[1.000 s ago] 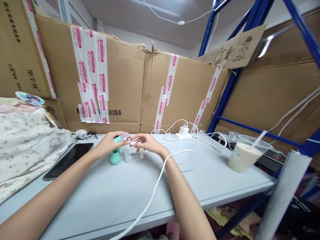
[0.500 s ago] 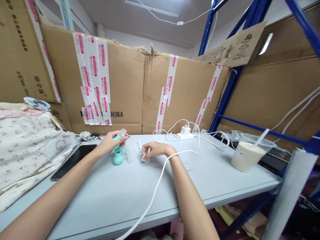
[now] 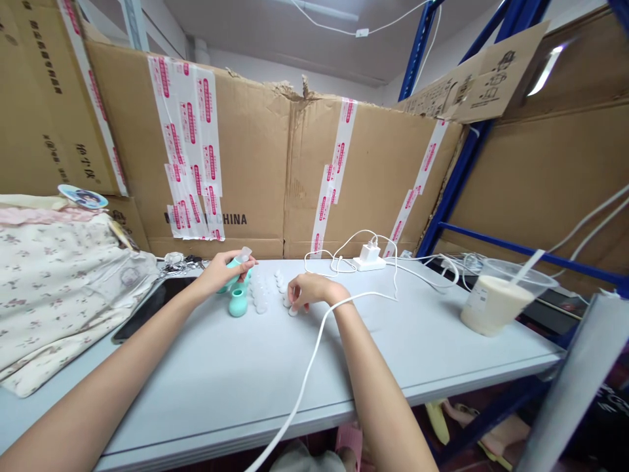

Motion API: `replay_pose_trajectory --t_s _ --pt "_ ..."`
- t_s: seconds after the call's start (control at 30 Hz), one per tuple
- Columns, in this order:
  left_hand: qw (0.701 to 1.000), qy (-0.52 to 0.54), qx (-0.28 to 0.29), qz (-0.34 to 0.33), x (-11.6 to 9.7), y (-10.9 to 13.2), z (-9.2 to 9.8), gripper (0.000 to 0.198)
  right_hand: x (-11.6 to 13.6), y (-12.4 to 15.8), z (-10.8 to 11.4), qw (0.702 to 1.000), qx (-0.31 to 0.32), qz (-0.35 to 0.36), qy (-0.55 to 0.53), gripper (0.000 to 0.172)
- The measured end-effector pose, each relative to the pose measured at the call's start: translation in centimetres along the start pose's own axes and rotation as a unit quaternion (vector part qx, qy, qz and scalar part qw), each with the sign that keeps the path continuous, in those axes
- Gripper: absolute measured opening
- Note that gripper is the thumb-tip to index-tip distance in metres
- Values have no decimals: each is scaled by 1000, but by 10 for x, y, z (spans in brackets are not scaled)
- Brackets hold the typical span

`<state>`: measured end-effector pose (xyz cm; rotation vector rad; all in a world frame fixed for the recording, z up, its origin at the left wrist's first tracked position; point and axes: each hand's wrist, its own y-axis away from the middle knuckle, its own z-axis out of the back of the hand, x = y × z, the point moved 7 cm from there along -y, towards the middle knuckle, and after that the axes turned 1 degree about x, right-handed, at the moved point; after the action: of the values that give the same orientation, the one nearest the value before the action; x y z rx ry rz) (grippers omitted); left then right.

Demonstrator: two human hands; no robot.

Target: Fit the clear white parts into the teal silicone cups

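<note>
The fingers of the left hand point(image 3: 221, 270) were clamped around a smooth, mint-green bottle point(image 3: 232, 263), held tilted above the worktop point(image 3: 221, 380), its translucent tapered top point(image 3: 244, 253) projecting beyond the grip. The fingers of the right hand point(image 3: 309, 290) were pinched together on a small, white, rounded piece point(image 3: 293, 312) at the surface of the matte grey worktop, at the near end of a row of white pieces point(image 3: 280, 280). Between the hands lay a row of translucent, rounded pieces point(image 3: 259, 301); just to its left stood a squat, bulbous mint-green bottle with an open neck point(image 3: 238, 304). A glossy black phone point(image 3: 152, 308) lay flat beside soft, creased floral fabric point(image 3: 44, 275). At right stood a clear, flared plastic cup point(image 3: 498, 298) of opaque cream-coloured liquid. Corrugated cardboard point(image 3: 255, 151), torn along its upper edge, rose behind.
</note>
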<state>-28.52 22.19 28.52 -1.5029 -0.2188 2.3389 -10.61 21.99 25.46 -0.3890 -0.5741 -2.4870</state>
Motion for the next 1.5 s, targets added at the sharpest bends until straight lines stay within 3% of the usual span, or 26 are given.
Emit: replay_pose_trajectory --t_s 0.13,0.27,0.37,0.43,0.53,0.6,0.73,1.0,1.2,1.37,1.43,1.5 --pt "1000 3 1 1 -1 0 0 52 4 2 1 1000 -10 15 6 19" --pt "1000 -1 3 7 -1 2 -1 52 2 -1 3 998 -35 18 43 32" --pt "999 25 22 15 -1 3 -5 52 15 -2 10 992 -81 102 -3 34" --pt "995 72 53 34 1 4 -10 54 29 5 28 959 -202 188 -61 30" --pt "981 141 89 95 8 7 -19 59 44 30 49 861 -439 245 -79 21" --pt "974 164 95 124 11 8 -23 60 56 38 46 820 -509 261 -38 17" --pt "971 173 106 126 10 11 -28 50 74 31 25 797 -522 294 80 19" --pt "972 154 103 142 1 14 -32 40 64 19 17 782 -556 249 133 24" --pt "974 113 103 168 13 11 -36 41 68 14 13 807 -470 224 278 29" --pt "975 108 105 164 12 9 -34 42 67 15 17 842 -445 234 195 24" --pt "975 109 95 170 6 11 -32 40 68 15 20 852 -447 249 106 23" --pt "976 120 90 159 -2 12 -31 38 66 16 25 844 -461 274 -7 20"
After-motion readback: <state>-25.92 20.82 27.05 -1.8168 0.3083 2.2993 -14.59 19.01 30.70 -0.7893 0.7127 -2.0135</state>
